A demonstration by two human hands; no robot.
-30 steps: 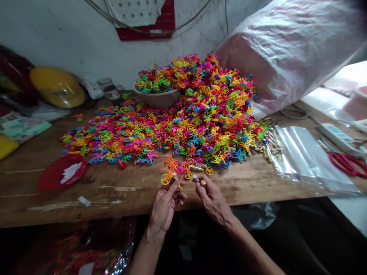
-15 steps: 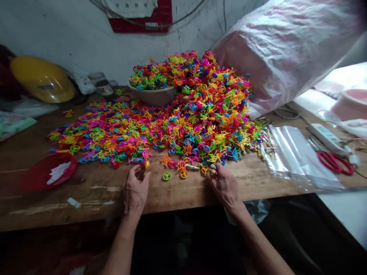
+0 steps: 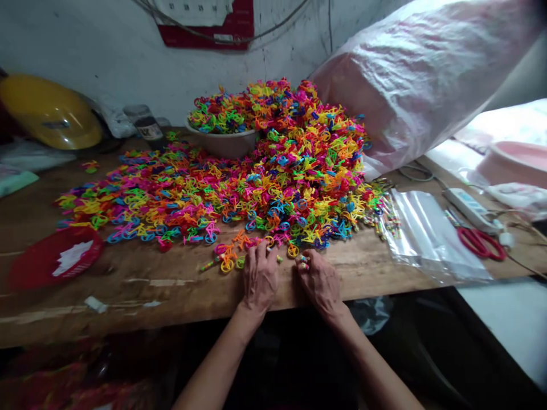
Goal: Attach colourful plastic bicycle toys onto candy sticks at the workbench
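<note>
My left hand (image 3: 261, 276) reaches down at the front of the table with its fingers closed about a small patterned stick (image 3: 279, 259), whose end peeks out by the fingertips. My right hand (image 3: 321, 280) is curled to the right of it, closed round a few short patterned sticks (image 3: 303, 265) with pale and red ends showing. Left of my left hand lie several orange toy bicycles (image 3: 227, 250) and another patterned stick (image 3: 209, 263). An orange-yellow spoked wheel (image 3: 293, 251) sits between the hands. Behind them spreads a large heap of colourful plastic toy bicycles (image 3: 273, 188).
A bowl (image 3: 226, 146) full of toy pieces stands in the heap. At left are a red basket (image 3: 25, 265) and a yellow helmet (image 3: 51, 117). At right lie clear plastic bags (image 3: 427, 228), red-handled scissors (image 3: 481, 244) and a power strip (image 3: 472, 209); a big plastic sack (image 3: 410, 85) leans behind.
My left hand has moved right, close to my right hand, and let go of a small yellow piece. The orange bicycles have shifted left, and a patterned stick now lies beside them.
</note>
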